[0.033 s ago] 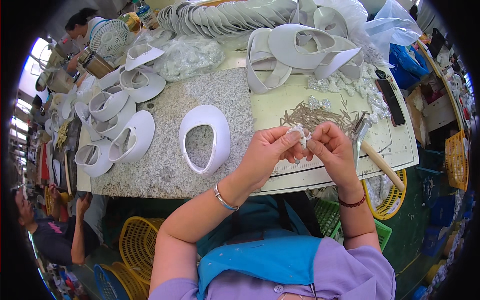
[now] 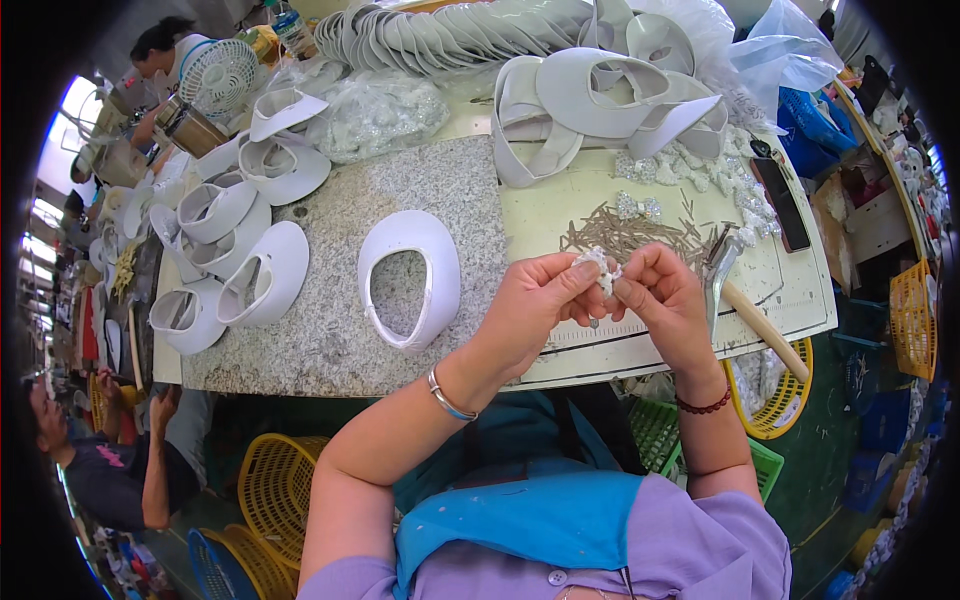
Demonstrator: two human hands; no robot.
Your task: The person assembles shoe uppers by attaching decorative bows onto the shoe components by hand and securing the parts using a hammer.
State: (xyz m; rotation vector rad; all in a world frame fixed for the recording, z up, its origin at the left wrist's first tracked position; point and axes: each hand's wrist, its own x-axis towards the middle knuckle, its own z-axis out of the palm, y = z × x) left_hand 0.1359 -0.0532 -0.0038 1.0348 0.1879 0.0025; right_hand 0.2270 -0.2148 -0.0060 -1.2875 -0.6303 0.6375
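Fingers [image 2: 585, 272] of both hands pinch a small sparkly white ornament [image 2: 603, 268] between them, above the bench [image 2: 560, 215] front edge. Left hand [image 2: 535, 305] and right hand [image 2: 665, 300] meet at the fingertips; exact grip is hard to tell, too small. Just behind: a pile of thin pins [image 2: 630, 232]. Hammer [image 2: 745, 300] lies right of the right hand. White oval strap [image 2: 405, 280] sits left on a granite slab [image 2: 330, 330]. More ornaments [image 2: 700, 170] further back.
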